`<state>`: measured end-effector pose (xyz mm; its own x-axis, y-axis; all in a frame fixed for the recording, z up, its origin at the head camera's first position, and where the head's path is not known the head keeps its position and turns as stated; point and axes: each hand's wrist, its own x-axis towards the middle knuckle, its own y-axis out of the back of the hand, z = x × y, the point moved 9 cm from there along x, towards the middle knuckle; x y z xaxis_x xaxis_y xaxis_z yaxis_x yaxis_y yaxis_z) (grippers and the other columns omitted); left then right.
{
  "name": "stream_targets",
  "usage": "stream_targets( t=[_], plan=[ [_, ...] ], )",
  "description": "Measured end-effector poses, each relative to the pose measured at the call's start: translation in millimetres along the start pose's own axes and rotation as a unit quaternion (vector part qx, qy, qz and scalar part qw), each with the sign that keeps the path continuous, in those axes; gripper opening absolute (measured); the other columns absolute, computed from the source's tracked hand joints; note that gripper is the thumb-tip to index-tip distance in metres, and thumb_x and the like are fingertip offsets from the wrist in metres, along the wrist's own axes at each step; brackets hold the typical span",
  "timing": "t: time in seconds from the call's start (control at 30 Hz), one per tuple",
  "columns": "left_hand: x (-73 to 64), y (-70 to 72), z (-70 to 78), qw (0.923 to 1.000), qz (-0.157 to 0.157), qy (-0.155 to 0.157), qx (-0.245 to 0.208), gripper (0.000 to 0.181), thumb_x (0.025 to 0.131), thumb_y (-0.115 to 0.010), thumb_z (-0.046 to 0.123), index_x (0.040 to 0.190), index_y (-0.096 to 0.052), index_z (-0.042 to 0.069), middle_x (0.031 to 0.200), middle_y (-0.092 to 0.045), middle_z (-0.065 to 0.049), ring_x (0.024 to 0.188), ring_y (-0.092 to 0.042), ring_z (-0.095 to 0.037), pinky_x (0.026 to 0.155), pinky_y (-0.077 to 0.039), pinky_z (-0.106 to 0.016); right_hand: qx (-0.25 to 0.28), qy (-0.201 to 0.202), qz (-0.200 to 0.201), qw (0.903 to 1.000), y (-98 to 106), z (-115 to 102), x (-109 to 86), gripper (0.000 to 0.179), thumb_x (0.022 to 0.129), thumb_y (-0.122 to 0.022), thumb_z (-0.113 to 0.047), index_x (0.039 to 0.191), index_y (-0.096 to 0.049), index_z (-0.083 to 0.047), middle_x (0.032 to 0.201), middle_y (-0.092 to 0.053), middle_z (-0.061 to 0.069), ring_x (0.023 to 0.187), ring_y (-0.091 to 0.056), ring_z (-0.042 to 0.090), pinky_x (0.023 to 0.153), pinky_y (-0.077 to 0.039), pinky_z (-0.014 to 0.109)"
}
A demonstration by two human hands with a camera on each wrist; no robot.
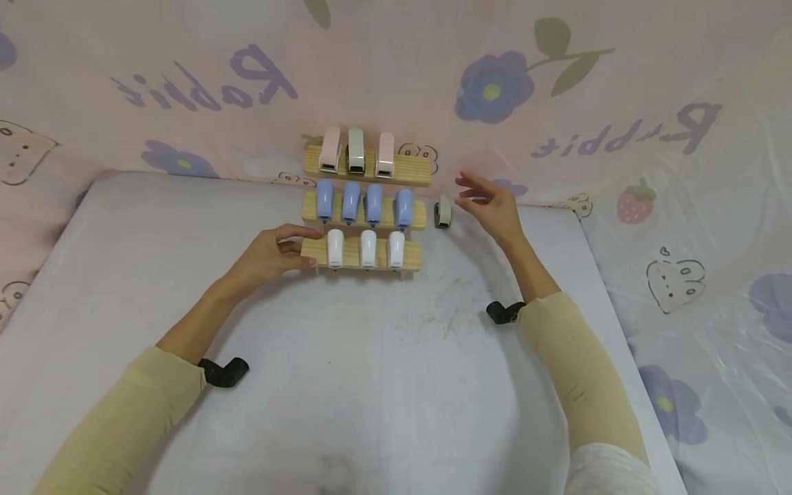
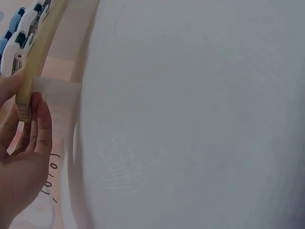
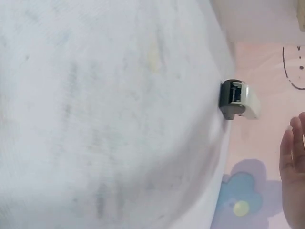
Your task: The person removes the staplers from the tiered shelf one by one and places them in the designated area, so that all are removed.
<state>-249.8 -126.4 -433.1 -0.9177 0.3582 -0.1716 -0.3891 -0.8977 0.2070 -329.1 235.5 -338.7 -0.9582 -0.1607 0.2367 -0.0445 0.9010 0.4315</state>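
The left hand pinches the end of the front wooden rack, white staplers beyond its fingertips. The right hand has loose, empty fingers; the grey-green stapler sits just left of them, untouched. The step looks like steadying the rack; taking that stapler would call for closing the right fingers around it.
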Motion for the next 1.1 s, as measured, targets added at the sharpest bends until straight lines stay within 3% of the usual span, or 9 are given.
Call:
stream_targets(
  t=[0.27, 0.63, 0.9, 1.1],
  plan=[
    [0.2, 4.7, -1.7, 0.9997, 0.020, 0.012, 0.003, 0.052, 0.085, -0.081, 0.016, 0.133, -0.062, 0.013, 0.118, -0.067, -0.016, 0.102, -0.067, -0.018, 0.082, -0.053, -0.027, 0.002, 0.045, -0.021, 0.9988, -5, -24, 3.5, 0.048, 0.088, -0.071, 0.004, 0.135, -0.059, 0.003, 0.126, -0.063, 0.025, 0.105, -0.063, 0.040, 0.088, -0.052, 0.025],
    [2.2, 2.8, 6.3, 0.9989, 0.011, -0.015, 0.043, 0.052, 0.085, -0.081, 0.018, 0.133, -0.063, 0.009, 0.145, -0.051, -0.007, 0.106, -0.064, -0.021, 0.080, -0.052, -0.023, 0.012, 0.061, -0.028, 0.9977, -9, -46, 5.8, 0.048, 0.088, -0.071, 0.005, 0.134, -0.059, 0.004, 0.124, -0.063, 0.027, 0.105, -0.063, 0.042, 0.090, -0.053, 0.031],
    [2.1, 3.9, 3.0, 0.9993, 0.016, 0.002, 0.034, 0.054, 0.084, -0.082, 0.016, 0.133, -0.062, 0.009, 0.134, -0.059, -0.013, 0.106, -0.065, -0.020, 0.080, -0.052, -0.022, 0.027, 0.070, -0.048, 0.9960, -20, -66, 13.4, 0.049, 0.087, -0.072, 0.003, 0.135, -0.060, -0.001, 0.125, -0.065, 0.022, 0.103, -0.066, 0.027, 0.091, -0.052, 0.030],
    [2.6, 2.7, 4.2, 0.9994, 0.006, 0.000, 0.035, 0.055, 0.084, -0.082, 0.018, 0.135, -0.061, 0.008, 0.134, -0.059, -0.014, 0.110, -0.064, -0.022, 0.080, -0.052, -0.021, 0.019, 0.089, -0.049, 0.9946, -24, -63, 24.5, 0.050, 0.088, -0.072, 0.004, 0.135, -0.060, -0.003, 0.125, -0.065, 0.021, 0.102, -0.066, 0.025, 0.093, -0.051, 0.032]
  ],
)
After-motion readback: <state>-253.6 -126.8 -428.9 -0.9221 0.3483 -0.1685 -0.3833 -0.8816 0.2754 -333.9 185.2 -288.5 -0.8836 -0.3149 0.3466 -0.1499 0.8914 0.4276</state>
